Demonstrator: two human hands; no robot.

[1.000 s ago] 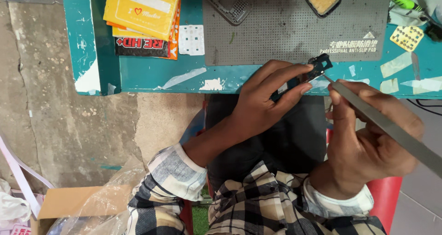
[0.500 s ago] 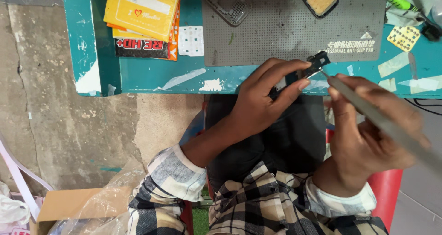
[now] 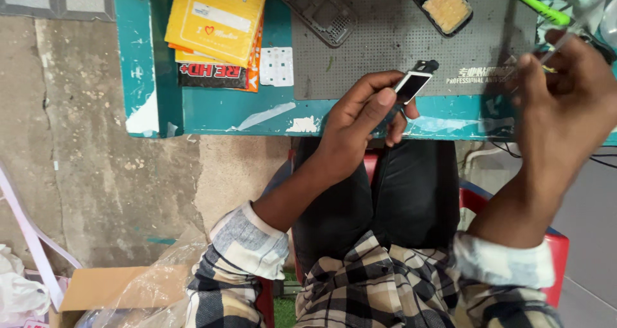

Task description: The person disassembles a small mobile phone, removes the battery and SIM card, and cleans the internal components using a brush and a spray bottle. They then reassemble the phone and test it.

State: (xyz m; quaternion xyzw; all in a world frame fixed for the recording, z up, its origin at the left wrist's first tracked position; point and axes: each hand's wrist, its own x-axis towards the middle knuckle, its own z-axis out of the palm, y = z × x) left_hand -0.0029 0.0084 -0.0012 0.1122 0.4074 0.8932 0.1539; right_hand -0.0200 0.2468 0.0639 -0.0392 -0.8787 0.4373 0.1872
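A small black rectangular part with a pale glossy face (image 3: 413, 83) sits near the frame's centre, tilted with its narrow black end pointing up and right, pinched at its lower end. A thin grey tool (image 3: 558, 45), blurred, slants in the upper right.

Yellow packets (image 3: 215, 16) on teal table (image 3: 212, 109)

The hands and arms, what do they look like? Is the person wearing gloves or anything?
No gloves: the left hand and right hand are bare, and no rings or watch show. Both arms wear a checked shirt in black, cream and grey. The left sleeve is rolled up into a thick cuff below the elbow, and the right sleeve is rolled up the same way.
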